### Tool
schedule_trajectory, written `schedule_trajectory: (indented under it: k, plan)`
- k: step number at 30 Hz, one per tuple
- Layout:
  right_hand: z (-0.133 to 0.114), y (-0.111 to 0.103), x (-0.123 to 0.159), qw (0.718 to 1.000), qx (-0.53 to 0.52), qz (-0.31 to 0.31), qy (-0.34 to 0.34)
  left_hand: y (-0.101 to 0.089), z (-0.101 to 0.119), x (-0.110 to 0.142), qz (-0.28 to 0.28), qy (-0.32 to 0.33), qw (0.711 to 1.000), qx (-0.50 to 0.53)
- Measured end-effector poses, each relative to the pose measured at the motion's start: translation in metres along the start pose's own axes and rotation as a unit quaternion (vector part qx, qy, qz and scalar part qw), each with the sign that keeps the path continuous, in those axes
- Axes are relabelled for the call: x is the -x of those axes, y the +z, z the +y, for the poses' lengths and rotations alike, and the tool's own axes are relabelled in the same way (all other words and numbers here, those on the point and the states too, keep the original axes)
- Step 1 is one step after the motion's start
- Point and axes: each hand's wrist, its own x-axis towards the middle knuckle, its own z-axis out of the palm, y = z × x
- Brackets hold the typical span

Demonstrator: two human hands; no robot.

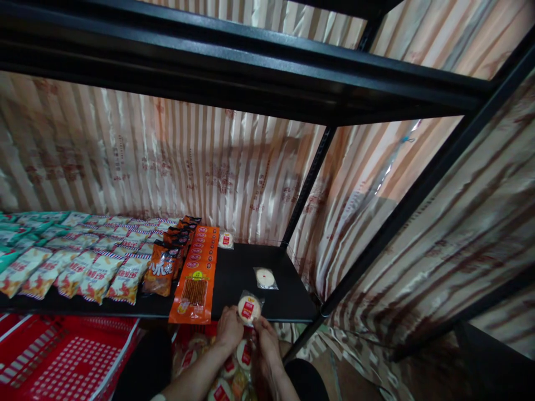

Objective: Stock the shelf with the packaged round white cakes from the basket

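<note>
My left hand (229,328) and right hand (266,338), fingers nearly closed, pinch a round wrapped cake (249,309) between them at the front edge of the black shelf (238,267). A similar packet (265,277) lies flat beyond it, slightly right.

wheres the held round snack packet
In the head view, the round snack packet is low, just left of centre, between left hand and right hand at the shelf edge.
</note>
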Motion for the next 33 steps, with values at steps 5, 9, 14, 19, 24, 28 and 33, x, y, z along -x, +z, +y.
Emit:
schedule_trajectory:
  k: [5,9,14,19,24,28,33]
  plan:
    - [-0.010,0.001,0.007,0.998,-0.047,-0.004,0.042,-0.004,0.000,0.002,0.013,-0.025,1.000,0.007]
    - [-0.018,0.003,0.010,0.997,-0.062,-0.010,0.046,-0.009,0.001,-0.003,0.032,-0.041,0.999,0.014]
    - [-0.016,0.004,0.010,0.995,-0.076,-0.041,0.053,-0.011,-0.005,-0.015,0.027,-0.024,0.999,0.030]
    - [-0.018,0.009,0.014,0.996,-0.041,-0.069,0.044,-0.012,-0.013,-0.023,0.031,-0.033,0.998,0.031]
    - [-0.026,0.011,0.015,0.994,0.067,-0.086,-0.028,-0.020,-0.014,-0.021,0.041,-0.035,0.998,0.022]
    - [-0.032,0.011,0.008,0.977,0.182,-0.069,-0.087,-0.024,-0.012,-0.021,0.046,-0.032,0.998,0.012]
    - [-0.033,0.014,0.001,0.976,0.176,-0.084,-0.099,-0.025,-0.013,-0.026,0.046,-0.032,0.998,0.002]
